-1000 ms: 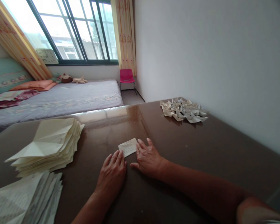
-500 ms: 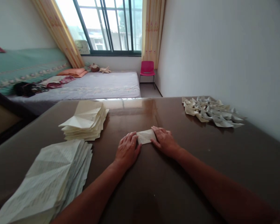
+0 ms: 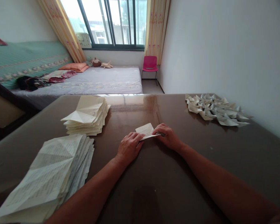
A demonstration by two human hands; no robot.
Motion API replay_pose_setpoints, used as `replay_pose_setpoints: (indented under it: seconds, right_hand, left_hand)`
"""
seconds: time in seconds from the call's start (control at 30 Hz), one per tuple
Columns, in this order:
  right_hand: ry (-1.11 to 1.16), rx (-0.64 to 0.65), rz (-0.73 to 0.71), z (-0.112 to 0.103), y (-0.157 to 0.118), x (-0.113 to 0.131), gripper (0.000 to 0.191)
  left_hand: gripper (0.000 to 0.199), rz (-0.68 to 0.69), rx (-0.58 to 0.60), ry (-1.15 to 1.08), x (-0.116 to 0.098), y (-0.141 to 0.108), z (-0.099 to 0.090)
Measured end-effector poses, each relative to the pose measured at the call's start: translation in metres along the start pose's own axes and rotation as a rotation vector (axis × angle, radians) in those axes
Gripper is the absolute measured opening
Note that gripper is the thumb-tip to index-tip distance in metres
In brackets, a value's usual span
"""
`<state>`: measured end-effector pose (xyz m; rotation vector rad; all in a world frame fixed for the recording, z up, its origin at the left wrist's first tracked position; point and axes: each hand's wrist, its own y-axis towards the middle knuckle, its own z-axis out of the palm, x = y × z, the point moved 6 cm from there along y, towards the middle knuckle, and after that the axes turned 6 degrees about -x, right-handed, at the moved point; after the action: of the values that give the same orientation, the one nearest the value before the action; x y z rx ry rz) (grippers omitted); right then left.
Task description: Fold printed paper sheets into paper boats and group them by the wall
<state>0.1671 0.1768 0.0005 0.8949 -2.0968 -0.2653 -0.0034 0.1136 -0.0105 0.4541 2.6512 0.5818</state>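
Note:
A small folded piece of paper (image 3: 145, 128) with printed lines lies in the middle of the brown table (image 3: 121, 186), its near flap lifted from the rest. My left hand (image 3: 130, 145) has its fingers together over the near left edge of the paper, holding it with the thumb beneath. At the other end, my right hand (image 3: 167, 136) pinches the right corner of the flap between thumb and curled fingers.
To the left stand a stack of cream sheets (image 3: 86, 119) and, nearer, a stack of creased printed sheets (image 3: 46, 171). Several folded paper pieces (image 3: 214, 109) sit at the far right by the wall. Beyond the table are a bed (image 3: 116, 77) and a pink chair (image 3: 150, 64).
The paper lay flat between both hands; now its near edge is raised. My right fingers have curled into a pinch, and my left fingers have moved onto the paper. The view has tilted slightly.

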Motion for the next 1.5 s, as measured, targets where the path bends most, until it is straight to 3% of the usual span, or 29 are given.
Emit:
replay_pose_setpoints:
  seconds: [0.1, 0.27, 0.4, 0.53, 0.63, 0.77, 0.93, 1.1, 1.33, 1.5]
  right_hand:
    - [0.010, 0.037, -0.022, 0.002, -0.001, 0.000, 0.012]
    - [0.042, 0.029, -0.005, 0.003, -0.001, -0.008, 0.015]
    - [-0.128, 0.023, 0.024, 0.001, -0.002, -0.006, 0.017]
    - [-0.369, 0.118, -0.181, 0.007, -0.006, 0.026, 0.040]
    - [-0.413, 0.196, -0.276, 0.014, -0.011, 0.041, 0.031]
    - [-0.372, 0.240, -0.212, 0.009, -0.009, 0.025, 0.025]
    - [-0.133, 0.328, -0.169, 0.002, -0.005, 0.004, 0.021]
    - [-0.031, 0.336, -0.099, 0.003, -0.002, -0.002, 0.032]
    - [-0.314, 0.179, 0.127, 0.005, -0.002, -0.015, 0.037]
    - [-0.471, 0.168, 0.168, 0.008, -0.003, -0.012, 0.032]
  left_hand:
    - [0.025, 0.062, 0.032, 0.003, -0.004, -0.001, 0.001]
    - [0.025, 0.027, 0.030, 0.024, 0.000, -0.001, 0.002]
    - [0.021, 0.052, 0.024, 0.060, -0.004, 0.000, -0.002]
    - [0.021, 0.178, -0.010, 0.144, -0.020, 0.001, -0.006]
    - [0.020, 0.245, -0.023, 0.178, -0.029, 0.001, -0.007]
    - [0.024, 0.244, 0.022, 0.123, -0.031, 0.000, -0.005]
    - [0.027, 0.256, 0.107, 0.077, -0.028, -0.002, -0.005]
    - [0.026, 0.251, 0.103, 0.079, -0.026, -0.002, -0.006]
    - [0.024, 0.241, 0.098, 0.104, -0.025, -0.003, -0.004]
    - [0.021, 0.201, 0.126, 0.121, -0.024, -0.002, -0.004]
